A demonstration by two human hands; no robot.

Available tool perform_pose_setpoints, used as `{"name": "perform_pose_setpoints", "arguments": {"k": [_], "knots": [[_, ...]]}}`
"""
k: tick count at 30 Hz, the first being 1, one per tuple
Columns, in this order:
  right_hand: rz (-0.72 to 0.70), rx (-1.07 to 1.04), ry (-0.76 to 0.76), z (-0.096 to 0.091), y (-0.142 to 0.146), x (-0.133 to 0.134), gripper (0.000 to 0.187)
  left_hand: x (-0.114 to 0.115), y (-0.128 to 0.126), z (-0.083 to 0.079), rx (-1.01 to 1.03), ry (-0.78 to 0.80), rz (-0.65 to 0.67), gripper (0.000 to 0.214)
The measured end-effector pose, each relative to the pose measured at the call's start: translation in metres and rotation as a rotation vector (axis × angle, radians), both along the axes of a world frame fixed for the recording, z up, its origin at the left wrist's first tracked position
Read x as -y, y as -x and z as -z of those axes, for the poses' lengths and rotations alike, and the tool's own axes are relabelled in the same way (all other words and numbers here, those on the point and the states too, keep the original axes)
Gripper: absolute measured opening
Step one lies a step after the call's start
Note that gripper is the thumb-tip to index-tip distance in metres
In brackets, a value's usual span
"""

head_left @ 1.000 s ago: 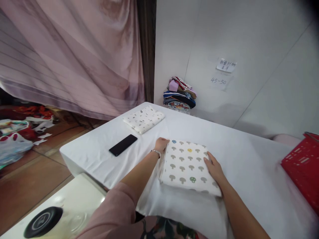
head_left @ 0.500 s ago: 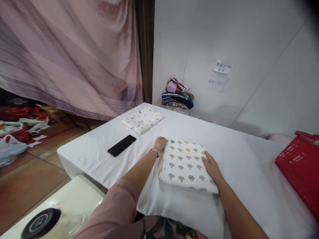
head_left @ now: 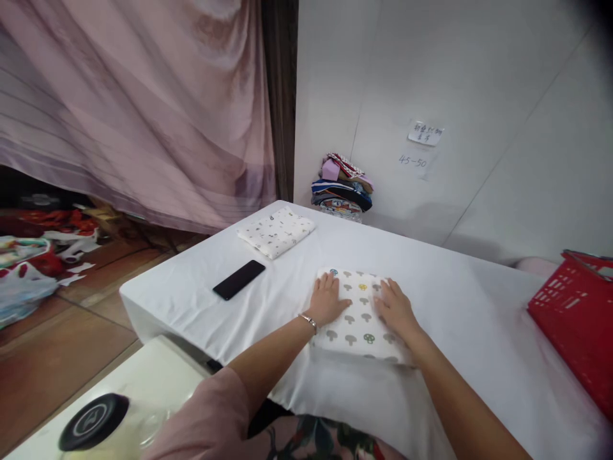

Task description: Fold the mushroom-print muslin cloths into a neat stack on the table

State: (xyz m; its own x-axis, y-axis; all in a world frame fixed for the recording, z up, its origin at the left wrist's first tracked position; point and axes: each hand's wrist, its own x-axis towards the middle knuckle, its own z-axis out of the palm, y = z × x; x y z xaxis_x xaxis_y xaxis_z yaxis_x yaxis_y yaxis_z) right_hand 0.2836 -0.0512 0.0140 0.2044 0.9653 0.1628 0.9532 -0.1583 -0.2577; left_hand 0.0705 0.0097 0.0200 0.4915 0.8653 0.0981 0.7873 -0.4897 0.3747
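A folded white cloth with a mushroom print [head_left: 357, 329] lies at the near edge of the white-covered table [head_left: 460, 306]. My left hand [head_left: 328, 300] rests flat on its upper left part, fingers spread, a bracelet on the wrist. On its right side lies my right hand [head_left: 396, 310], palm down with the fingers stretched out. Both hands press on the top of the cloth and hide parts of the print. Farther back on the left is another folded white cloth with small dark figures [head_left: 276, 232], apart from both hands.
A black phone [head_left: 239, 280] lies left of my hands. A red basket [head_left: 575, 319] stands at the right edge. Beyond the table rises a pile of folded fabrics [head_left: 341, 185] by the wall. At lower left, a jar with a black lid [head_left: 94, 421] stands on a white surface.
Both hands have moved from the side edges of the mushroom-print cloth inward onto its top, now lying flat. The other cloth and the phone stay in place.
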Motion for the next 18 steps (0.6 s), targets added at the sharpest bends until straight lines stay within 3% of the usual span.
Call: {"name": "perform_pose_setpoints", "arguments": {"k": [5, 11, 18], "knots": [[-0.073, 0.148, 0.155, 0.0, 0.023, -0.001, 0.051, -0.001, 0.008, 0.008, -0.044, 0.032, -0.037, 0.074], [-0.064, 0.131, 0.245, 0.001, 0.022, -0.003, 0.051, -0.001, 0.007, 0.006, -0.048, 0.064, -0.037, 0.075], [-0.101, 0.154, 0.207, -0.003, 0.036, -0.009, 0.055, 0.001, 0.008, 0.004, -0.032, 0.05, -0.04, 0.07]]}}
